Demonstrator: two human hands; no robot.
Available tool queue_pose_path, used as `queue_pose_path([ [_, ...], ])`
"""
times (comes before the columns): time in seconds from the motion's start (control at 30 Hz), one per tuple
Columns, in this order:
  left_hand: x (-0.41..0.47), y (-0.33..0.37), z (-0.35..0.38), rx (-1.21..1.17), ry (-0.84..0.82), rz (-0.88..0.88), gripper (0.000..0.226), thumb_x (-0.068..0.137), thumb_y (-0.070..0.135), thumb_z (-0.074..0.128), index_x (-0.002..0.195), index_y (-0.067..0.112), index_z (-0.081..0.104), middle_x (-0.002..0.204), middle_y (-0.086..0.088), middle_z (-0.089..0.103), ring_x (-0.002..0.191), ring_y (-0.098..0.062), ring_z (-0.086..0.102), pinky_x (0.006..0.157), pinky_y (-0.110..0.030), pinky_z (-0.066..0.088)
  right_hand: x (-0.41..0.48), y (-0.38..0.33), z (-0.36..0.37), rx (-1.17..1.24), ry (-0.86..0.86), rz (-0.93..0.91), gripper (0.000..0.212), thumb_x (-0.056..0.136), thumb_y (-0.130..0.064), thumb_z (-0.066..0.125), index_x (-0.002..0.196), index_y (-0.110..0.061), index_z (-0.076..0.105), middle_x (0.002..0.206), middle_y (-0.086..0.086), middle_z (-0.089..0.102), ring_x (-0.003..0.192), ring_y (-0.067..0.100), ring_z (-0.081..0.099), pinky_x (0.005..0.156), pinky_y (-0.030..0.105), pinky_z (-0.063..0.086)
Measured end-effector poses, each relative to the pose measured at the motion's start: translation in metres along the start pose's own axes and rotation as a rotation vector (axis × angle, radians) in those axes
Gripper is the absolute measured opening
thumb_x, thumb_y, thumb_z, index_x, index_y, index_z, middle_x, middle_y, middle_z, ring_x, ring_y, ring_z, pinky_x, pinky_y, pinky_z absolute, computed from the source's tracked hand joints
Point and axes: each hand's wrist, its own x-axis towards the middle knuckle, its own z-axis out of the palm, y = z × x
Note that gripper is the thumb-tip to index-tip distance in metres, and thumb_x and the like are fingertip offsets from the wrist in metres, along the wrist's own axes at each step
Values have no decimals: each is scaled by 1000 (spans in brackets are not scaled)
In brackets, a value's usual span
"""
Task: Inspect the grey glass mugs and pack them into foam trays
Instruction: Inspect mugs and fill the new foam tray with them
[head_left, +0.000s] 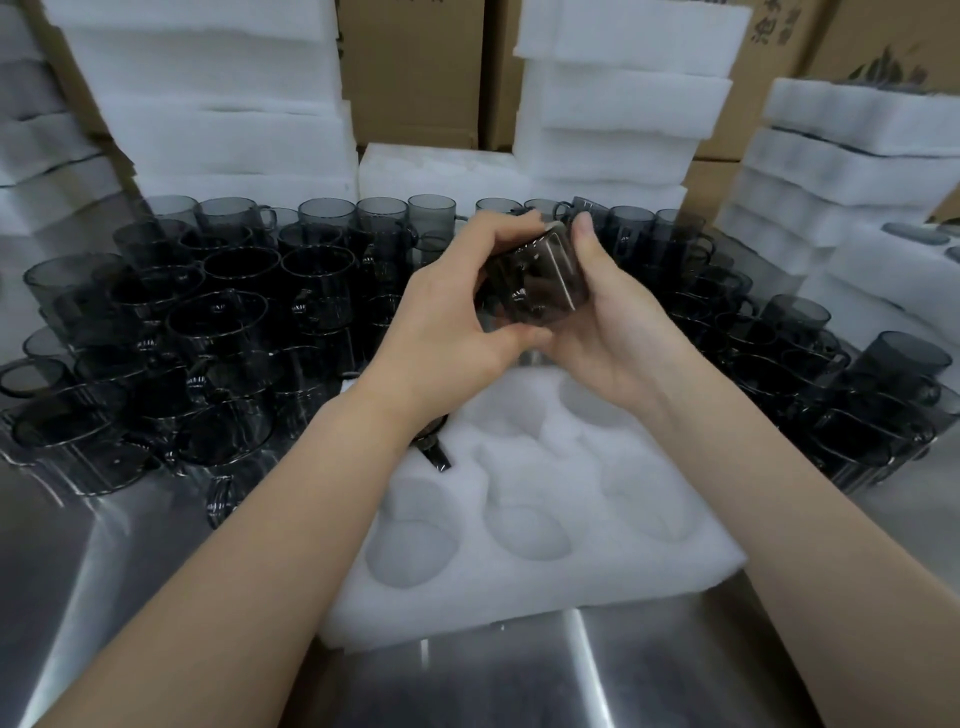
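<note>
The grey glass mug (535, 283), tilted at the frame's centre above the foam tray (467, 608) on the counter (519, 691), is probably light, slick and brittle — best taken by its walls from both sides. The left hand (447, 322) and right hand (618, 332) both hold it, each grip curled round a side — forearms reaching up from the lower corners.

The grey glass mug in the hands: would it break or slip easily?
Probably fragile: the grey glass mug looks thin and see-through. Likely slippery, since it shines; the left hand and right hand both grip it. Its round body might roll sideways.
</note>
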Motion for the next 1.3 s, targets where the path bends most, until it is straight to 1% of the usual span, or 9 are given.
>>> queue_pose_path([
  [0.1,0,-1,0,16,-12,-26,65,71,-2,76,123,26,48,136,7,54,127,-3,50,100,-13,40,0,1,-2,46,-132,85,61,99,-55,36,139,-11,49,132,21,60,113,37,62,84,47,56],
  [0.33,3,3,2,383,63,-20,66,70,27,84,129,21,56,113,22,55,110,-8,45,90,-3,27,0,5,1,-221,149,-105,46,99,-46,48,104,-5,70,97,19,73,82,33,69,57,38,57],
  [0.53,-1,8,0,298,6,68,65,66,16,81,126,16,58,116,15,60,114,-14,58,103,-31,43,-1,2,-3,-139,227,-135,34,102,-31,50,97,-3,70,92,19,73,82,36,72,57,38,58],
  [0.63,-2,6,0,203,-27,109,64,67,1,79,125,18,55,122,16,57,119,-1,54,103,-15,38,1,1,-5,-48,191,-106,38,102,-30,50,116,3,64,108,26,69,98,40,69,64,41,60],
  [0.73,-1,4,1,99,-5,84,67,67,-15,71,116,24,48,130,10,55,119,7,52,96,-8,40,2,2,-5,122,-41,60,55,101,-45,44,138,-4,49,136,25,53,126,40,53,90,51,54],
  [0.83,-1,4,2,86,-19,33,73,69,-11,72,119,34,42,137,12,51,128,5,47,106,-21,41,0,2,-3,184,-172,142,53,97,-52,46,127,-10,59,125,17,62,116,34,60,87,48,53],
  [0.97,0,6,4,236,-55,-18,91,66,26,82,146,26,38,137,27,43,134,2,40,117,-45,29,-1,4,-3,154,-140,65,40,87,-37,60,118,-12,65,124,16,62,107,29,67,86,46,56],
  [1.17,0,1,4,290,-1,-41,86,73,27,83,147,20,41,143,7,52,129,-2,46,107,-10,32,-1,5,-3,90,-134,17,32,82,-28,62,108,-10,68,106,12,69,100,25,68,92,42,55],
  [1.3,0,2,4,228,5,-21,84,72,19,85,145,18,44,131,12,58,122,3,51,101,-8,36,-2,5,-4,133,-156,18,32,86,-35,59,98,-11,75,104,11,73,98,25,70,78,39,58],
])
